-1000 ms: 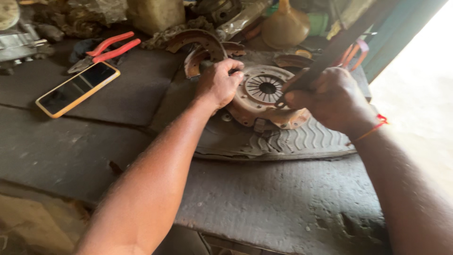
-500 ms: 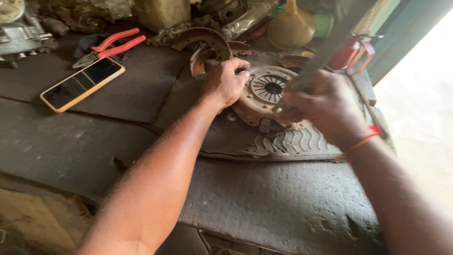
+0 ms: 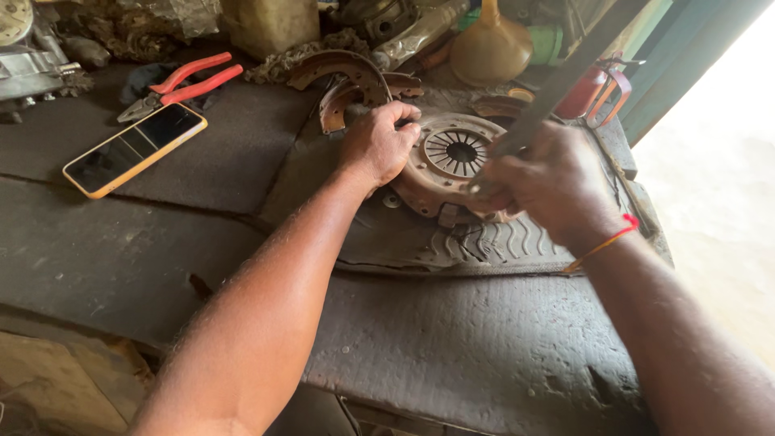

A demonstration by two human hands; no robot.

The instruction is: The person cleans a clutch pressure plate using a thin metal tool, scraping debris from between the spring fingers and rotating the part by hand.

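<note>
Rusty clutch cover (image 3: pixel 452 165) on a ribbed rubber mat (image 3: pixel 484 242). Left hand (image 3: pixel 378 144) clenched on the cover's far-left rim; right hand (image 3: pixel 549 182), blurred, grasping a long flat bar (image 3: pixel 565 77) angled over the cover's right side. Risk: the bar may skid off rusted metal toward the bracing fingers.

Under my left hand (image 3: pixel 378 145) the round clutch plate (image 3: pixel 452 165) is rust-brown, with a paler grey ring of radial fingers round a dark centre hole. My right hand (image 3: pixel 549 182) wears a red-orange thread at the wrist and grips a long dark bar (image 3: pixel 565 77) (blurred). Beneath both grips lies a black rubber mat (image 3: pixel 492 242) with a wavy tread pattern. Left of my left hand: red-handled pliers (image 3: pixel 182 85), an orange-edged phone (image 3: pixel 136 149) with a black screen
</note>
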